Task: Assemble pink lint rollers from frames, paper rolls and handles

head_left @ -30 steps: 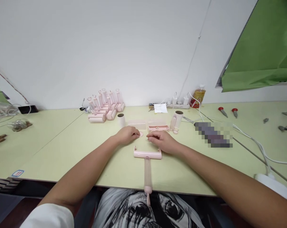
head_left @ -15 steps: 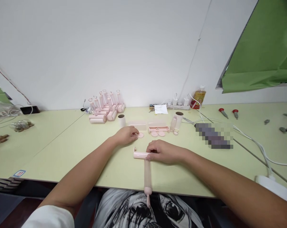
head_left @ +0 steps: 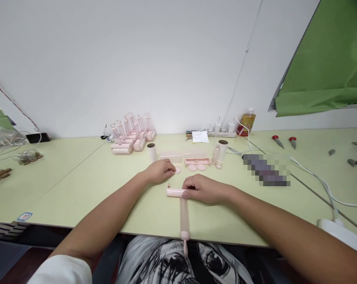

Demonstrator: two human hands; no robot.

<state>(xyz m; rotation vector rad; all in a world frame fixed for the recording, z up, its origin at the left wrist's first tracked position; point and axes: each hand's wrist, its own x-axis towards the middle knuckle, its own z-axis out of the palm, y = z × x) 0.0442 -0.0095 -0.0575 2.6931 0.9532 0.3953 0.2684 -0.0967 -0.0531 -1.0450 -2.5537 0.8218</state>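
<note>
My right hand point(head_left: 203, 188) is closed around a pink lint roller frame point(head_left: 174, 193), which lies crosswise near the table's front. Its see-through handle point(head_left: 184, 215) points toward me, and its pink loop end hangs past the table edge. Farther back, my left hand point(head_left: 159, 171) has its fingers curled with their tips at the rim of a small round pink end cap point(head_left: 177, 170). Two similar pink caps point(head_left: 196, 167) lie to the right, in front of an open pink half-shell point(head_left: 197, 161). My palms hide part of what they touch.
Behind the caps stand two white paper rolls point(head_left: 151, 152), clear covers point(head_left: 171, 157) and a small clear handle point(head_left: 216, 154). Finished-looking pink rollers point(head_left: 132, 136) cluster at the back left. A power strip point(head_left: 222, 133), drink bottle point(head_left: 246, 123), cables and red-handled screwdrivers point(head_left: 278, 141) are on the right.
My left hand has shifted slightly right and toward me, the pink end cap moving with its fingertips. My right hand stays on the roller frame.
</note>
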